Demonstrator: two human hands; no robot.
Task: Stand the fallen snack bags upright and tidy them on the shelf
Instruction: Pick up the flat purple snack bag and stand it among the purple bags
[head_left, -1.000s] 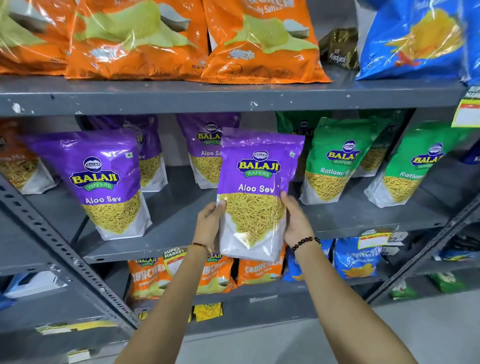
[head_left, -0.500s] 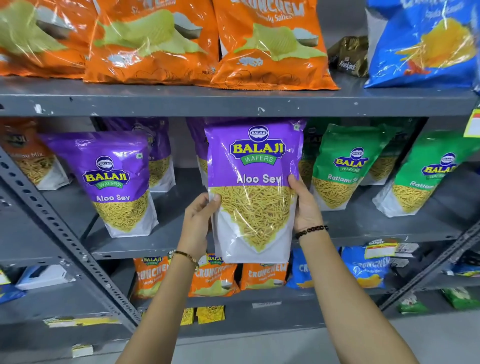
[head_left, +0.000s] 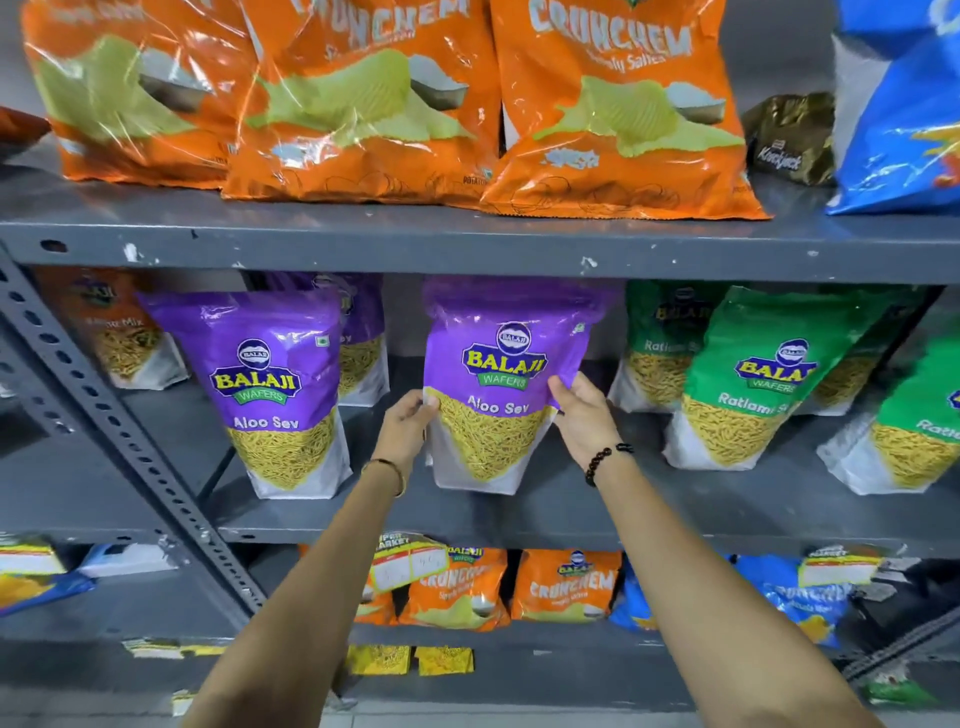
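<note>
A purple Aloo Sev bag (head_left: 501, 374) stands upright on the middle grey shelf (head_left: 597, 512), its base on the shelf board. My left hand (head_left: 405, 426) grips its left edge and my right hand (head_left: 582, 415) grips its right edge. A second purple Aloo Sev bag (head_left: 270, 384) stands upright to the left, with another purple bag (head_left: 361, 343) behind it. Green Ratlami Sev bags (head_left: 753, 374) stand to the right.
Orange Crunchem bags (head_left: 613, 114) and a blue bag (head_left: 904, 114) sit on the upper shelf. Smaller orange bags (head_left: 566, 587) and blue bags (head_left: 800, 597) fill the lower shelf. A slanted perforated grey brace (head_left: 114, 415) crosses at the left. An orange-topped mix bag (head_left: 124, 332) stands far left.
Both hands have carried the purple Aloo Sev bag from in front of the shelf edge back into the middle shelf, and it now rests on the board. The camera view has shifted upward.
</note>
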